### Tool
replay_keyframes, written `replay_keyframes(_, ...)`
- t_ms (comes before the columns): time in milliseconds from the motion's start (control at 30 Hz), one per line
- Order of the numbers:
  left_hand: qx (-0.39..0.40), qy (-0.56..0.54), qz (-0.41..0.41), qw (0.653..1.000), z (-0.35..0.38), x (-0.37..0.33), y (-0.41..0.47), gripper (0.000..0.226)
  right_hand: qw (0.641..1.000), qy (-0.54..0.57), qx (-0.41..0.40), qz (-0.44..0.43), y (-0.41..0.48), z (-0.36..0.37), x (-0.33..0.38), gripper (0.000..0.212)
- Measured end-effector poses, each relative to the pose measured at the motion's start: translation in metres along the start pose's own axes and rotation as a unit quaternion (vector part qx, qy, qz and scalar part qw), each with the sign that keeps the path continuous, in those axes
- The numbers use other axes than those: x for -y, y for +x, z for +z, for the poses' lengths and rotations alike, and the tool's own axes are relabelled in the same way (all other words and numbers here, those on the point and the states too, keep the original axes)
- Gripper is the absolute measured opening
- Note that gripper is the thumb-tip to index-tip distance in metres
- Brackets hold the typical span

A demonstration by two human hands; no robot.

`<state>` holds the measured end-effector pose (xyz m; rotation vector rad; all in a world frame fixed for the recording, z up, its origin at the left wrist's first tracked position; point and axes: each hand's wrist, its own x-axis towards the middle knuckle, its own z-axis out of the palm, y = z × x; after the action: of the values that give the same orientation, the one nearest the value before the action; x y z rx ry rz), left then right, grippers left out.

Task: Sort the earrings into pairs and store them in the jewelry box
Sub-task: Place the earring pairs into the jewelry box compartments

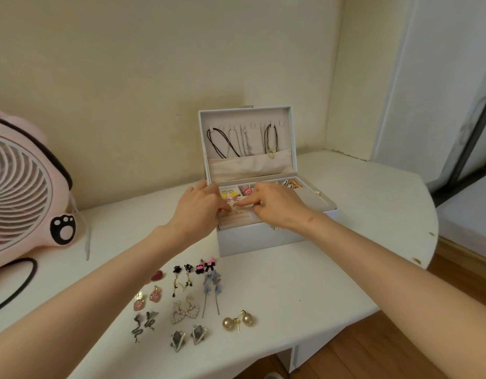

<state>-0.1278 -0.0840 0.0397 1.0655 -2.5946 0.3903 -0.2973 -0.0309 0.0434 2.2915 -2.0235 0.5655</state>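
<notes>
Jewelry box [263, 242] white, lid up; left hand [198, 212], right hand [277, 205] both pinch pale earring [234, 210].

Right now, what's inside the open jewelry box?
Necklaces hang in the lid; yellow, pink and orange earrings sit in the rear compartments. The left hand and right hand cover much of the front section.

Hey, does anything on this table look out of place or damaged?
One dark red heart earring lies alone beside the left forearm; its mate may be hidden underneath. The table's curved right rim shows two brown chips.
</notes>
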Motion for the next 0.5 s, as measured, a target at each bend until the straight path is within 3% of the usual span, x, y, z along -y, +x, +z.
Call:
replay_keyframes(267, 0.023, -0.011, -0.006, 1.000, 0.001, 0.000, 0.000, 0.034, 1.000, -0.007, 0.010, 0.011, 0.002, 0.004, 0.002, 0.039)
replay_keyframes(367, -0.030, -0.040, -0.011, 0.999, -0.001, -0.006, -0.003, 0.032, 0.998, 0.047, -0.030, 0.026, -0.006, 0.000, -0.004, 0.038)
replay_keyframes(500, -0.115, -0.109, -0.001, 0.987, -0.008, -0.033, -0.010, 0.022, 0.987, 0.090, -0.115, 0.061, -0.029, -0.019, -0.019, 0.023)
